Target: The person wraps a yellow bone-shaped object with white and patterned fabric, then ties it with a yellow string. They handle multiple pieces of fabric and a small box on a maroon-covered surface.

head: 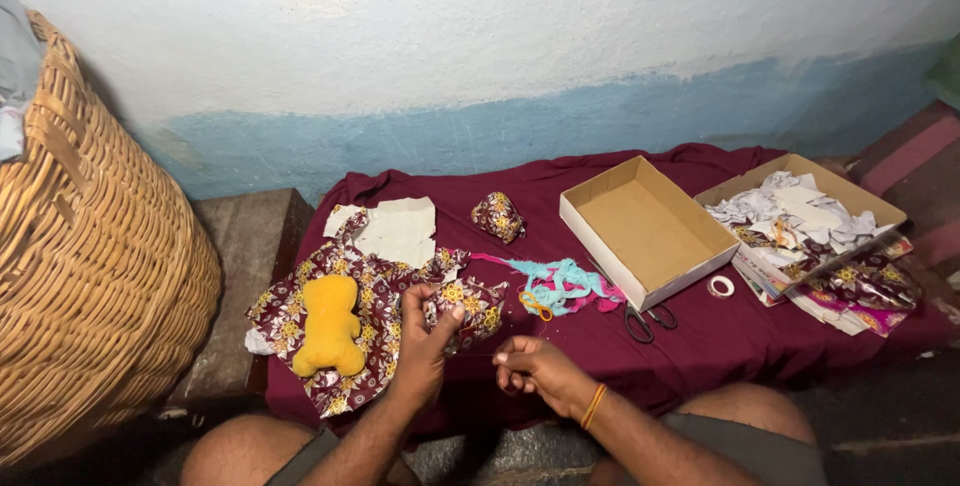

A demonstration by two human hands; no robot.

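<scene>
My left hand point(425, 341) pinches a small folded piece of maroon patterned fabric point(470, 308) with yellow flowers, held just above the maroon cloth-covered bench point(620, 341). My right hand point(530, 366) hovers close beside it with fingers curled together as if pinching something too thin to make out; an orange band circles its wrist. A yellow bear-shaped stuffed form point(328, 326) lies on a larger spread of the same patterned fabric point(370, 281) to the left.
A big wicker basket point(90, 266) stands at left. An empty cardboard box point(645, 226) and a box of paper scraps point(800, 211) sit at right. Black scissors point(645, 321), a tape roll point(721, 286), teal and pink ribbon scraps point(560, 284) and a small fabric bundle point(498, 216) lie between.
</scene>
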